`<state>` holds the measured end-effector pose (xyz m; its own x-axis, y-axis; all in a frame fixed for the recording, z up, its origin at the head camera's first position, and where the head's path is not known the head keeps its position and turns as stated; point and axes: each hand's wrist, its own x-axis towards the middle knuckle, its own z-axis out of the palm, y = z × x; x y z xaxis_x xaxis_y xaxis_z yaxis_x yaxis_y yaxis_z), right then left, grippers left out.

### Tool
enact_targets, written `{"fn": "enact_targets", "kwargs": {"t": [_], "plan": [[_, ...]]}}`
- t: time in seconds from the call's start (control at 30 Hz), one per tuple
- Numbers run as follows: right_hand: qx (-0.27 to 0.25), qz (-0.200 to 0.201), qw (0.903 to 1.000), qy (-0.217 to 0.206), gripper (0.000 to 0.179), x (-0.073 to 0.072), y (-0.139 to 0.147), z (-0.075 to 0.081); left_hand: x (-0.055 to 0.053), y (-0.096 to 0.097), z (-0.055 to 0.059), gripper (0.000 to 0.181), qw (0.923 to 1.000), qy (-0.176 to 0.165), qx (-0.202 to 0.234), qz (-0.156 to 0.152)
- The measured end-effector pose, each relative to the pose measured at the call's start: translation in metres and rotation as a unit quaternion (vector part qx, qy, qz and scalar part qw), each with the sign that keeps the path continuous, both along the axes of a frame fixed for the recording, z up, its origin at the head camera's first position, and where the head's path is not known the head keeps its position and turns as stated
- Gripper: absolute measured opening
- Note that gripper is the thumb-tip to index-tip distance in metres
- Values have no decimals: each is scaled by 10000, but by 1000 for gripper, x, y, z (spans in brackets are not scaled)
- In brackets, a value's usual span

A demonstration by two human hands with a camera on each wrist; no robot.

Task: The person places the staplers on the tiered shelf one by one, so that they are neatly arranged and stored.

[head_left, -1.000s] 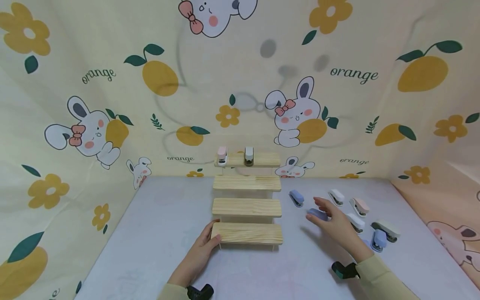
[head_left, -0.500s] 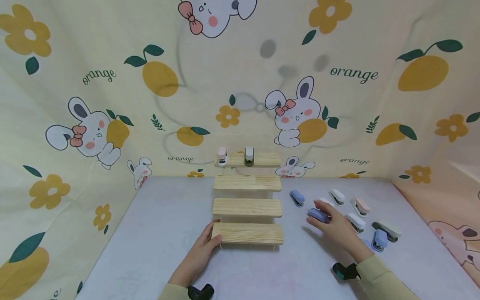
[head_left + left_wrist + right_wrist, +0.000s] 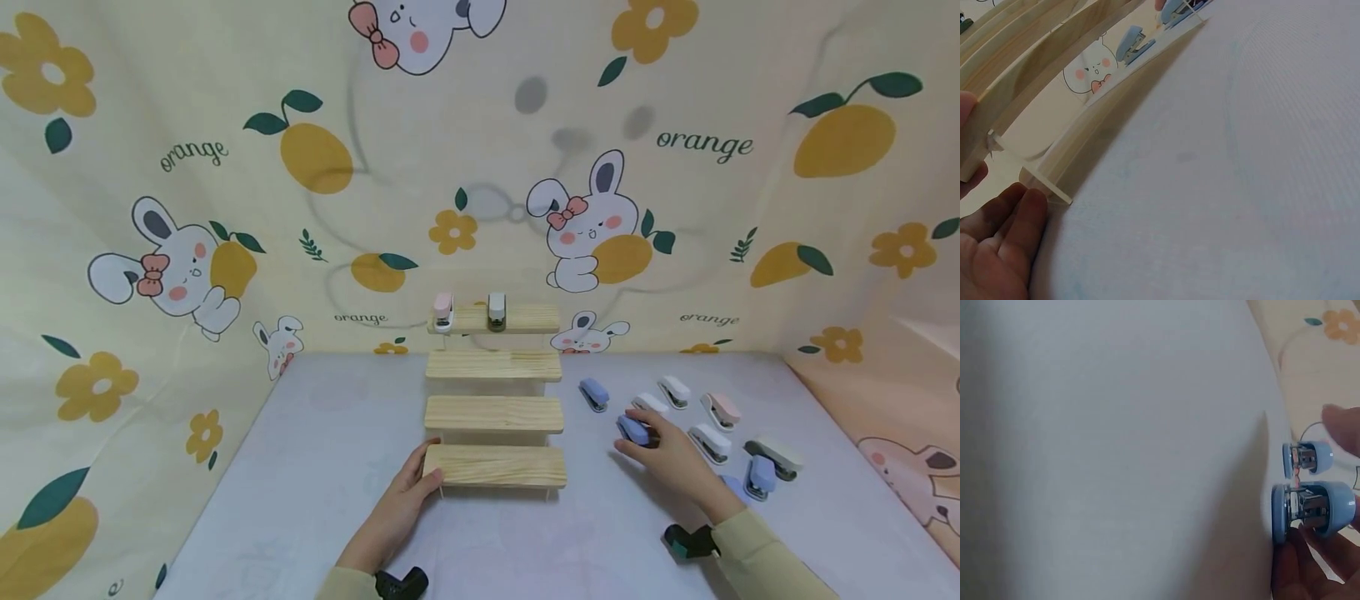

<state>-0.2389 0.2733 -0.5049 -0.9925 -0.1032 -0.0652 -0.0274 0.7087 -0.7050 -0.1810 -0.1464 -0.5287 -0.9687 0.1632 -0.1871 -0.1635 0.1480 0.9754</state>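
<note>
My left hand (image 3: 397, 504) grips the left end of the lowest step of a tiered wooden shelf (image 3: 495, 467), thumb on top. In the left wrist view its curled fingers (image 3: 1025, 219) lie against the shelf's end support. Over on the right, my right hand (image 3: 678, 458) holds a blue mini stapler (image 3: 633, 430) low at the table between thumb and fingers. The right wrist view shows this blue stapler (image 3: 1338, 508) with its front toward the camera. A pink stapler (image 3: 443, 310) and a white-topped dark stapler (image 3: 497, 311) stand on the top step.
Another blue stapler (image 3: 595, 395) lies between shelf and right hand. Around and beyond that hand are white staplers (image 3: 673, 392), a pink one (image 3: 722, 411), a pale one with a dark base (image 3: 776, 460) and a blue one (image 3: 761, 475). A printed cloth (image 3: 480, 167) hangs behind.
The right hand's fingers have come in round the blue stapler, which has turned slightly. A white stapler behind it shows more than at first. The left hand stays on the shelf.
</note>
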Motion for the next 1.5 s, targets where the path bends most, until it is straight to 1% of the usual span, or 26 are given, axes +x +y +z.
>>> {"fn": "enact_targets", "kwargs": {"t": [0.17,0.23,0.47,0.63,0.77,0.83,1.07,1.2,1.37,1.5], "plan": [[-225,3,9995,-231,70,-2,6,0,-1,2,-1,70,10000,30,69,-3],[-311,12,9992,-256,70,-2,8,-1,-1,3,-1,70,9999,62,103,-11],[-846,-14,9952,-495,72,-5,8,-10,0,2,3,68,9998,145,133,15],[-976,-43,9932,-627,69,-6,2,-12,1,-1,3,69,9997,148,169,62],[-1029,-61,9920,-732,66,-3,2,-10,1,-1,2,70,9998,98,190,-4],[-1062,-78,9915,-754,65,-2,3,-10,1,-1,1,69,9998,75,178,-19],[-1506,-183,9848,-841,63,-2,8,-11,0,0,-1,69,10000,32,60,18],[-1556,-286,9836,-866,68,-4,8,-15,0,0,-2,71,10000,-14,70,22],[-1663,-352,9819,-838,73,-5,7,-20,0,0,-1,71,9999,11,104,40],[-1543,-400,9845,-733,72,-3,5,-20,1,1,-1,70,9999,17,145,24]]}}
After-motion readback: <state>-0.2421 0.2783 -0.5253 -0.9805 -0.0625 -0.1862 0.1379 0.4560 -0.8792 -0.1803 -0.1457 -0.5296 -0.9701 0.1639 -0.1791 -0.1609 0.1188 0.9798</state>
